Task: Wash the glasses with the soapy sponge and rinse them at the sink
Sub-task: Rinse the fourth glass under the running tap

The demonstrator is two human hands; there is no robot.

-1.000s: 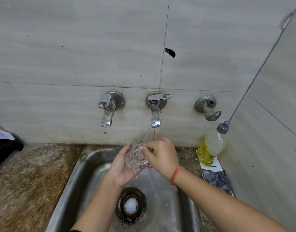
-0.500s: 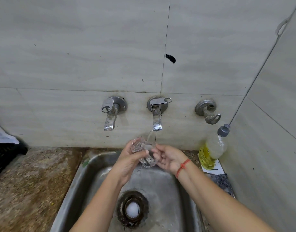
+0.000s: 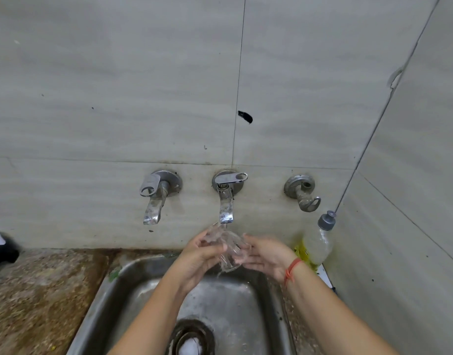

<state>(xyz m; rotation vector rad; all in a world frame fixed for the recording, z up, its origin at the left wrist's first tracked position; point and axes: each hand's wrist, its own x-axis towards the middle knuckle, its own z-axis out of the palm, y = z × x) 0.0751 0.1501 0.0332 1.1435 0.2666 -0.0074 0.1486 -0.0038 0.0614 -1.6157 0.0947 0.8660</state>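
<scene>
A clear ribbed glass [image 3: 226, 248] is held tilted under the running middle tap [image 3: 225, 201], above the steel sink [image 3: 122, 285]. My left hand [image 3: 198, 257] grips the glass from the left, fingers curled round its upper part. My right hand [image 3: 267, 253] touches the glass's right side with nearly straight fingers; a red thread circles that wrist. Water runs off the glass into the basin. No sponge is in view.
A left tap [image 3: 153, 198] and a right wall valve [image 3: 303, 192] flank the running tap. A plastic bottle [image 3: 317, 242] with yellow liquid stands at the sink's right corner. A speckled stone counter [image 3: 41, 290] lies left, with a black object [image 3: 1, 249] at its edge. The drain [image 3: 192, 339] sits below.
The glass has risen closer to the tap's spout and turned in my hands. My right hand has opened from a grip over the glass to a touch at its side.
</scene>
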